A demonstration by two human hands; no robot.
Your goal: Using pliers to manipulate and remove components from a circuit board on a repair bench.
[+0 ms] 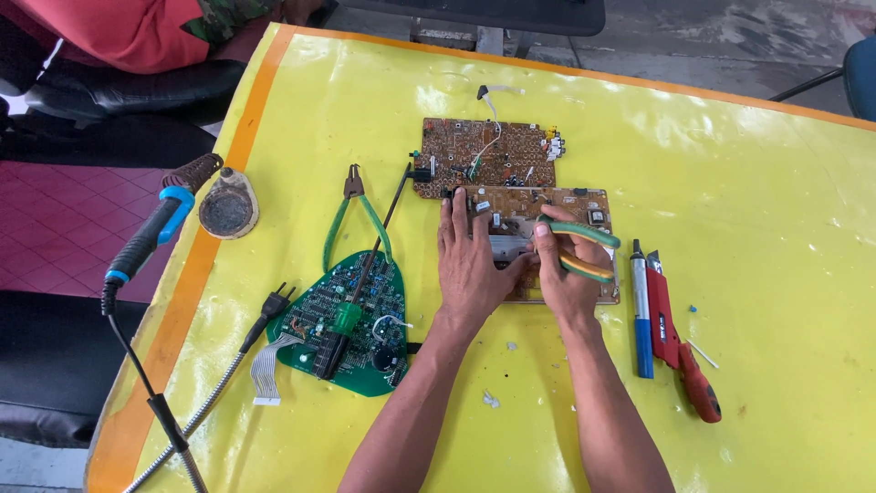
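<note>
Left hand (pixel 470 265) flat on the brown circuit board (pixel 584 205), fingers spread and pressing down, nothing pinched. Right hand (pixel 564 274) closed around the green-and-yellow-handled pliers (pixel 584 251), handles squeezed near together; tips hidden behind the hands, so no telling what is caught in them. Board near the middle of the yellow table (pixel 776 183), touching a second brown board (pixel 488 151) just beyond. Best, by judgement: firm downward pressure with the flat hand, a short straight pull, no twisting against the board. Well apart to the left, spare green-handled pliers (pixel 356 219), a green triangular board (pixel 351 319) under a screwdriver (pixel 351 306); right, a blue tool (pixel 641 310) beside a red one (pixel 680 342).
</note>
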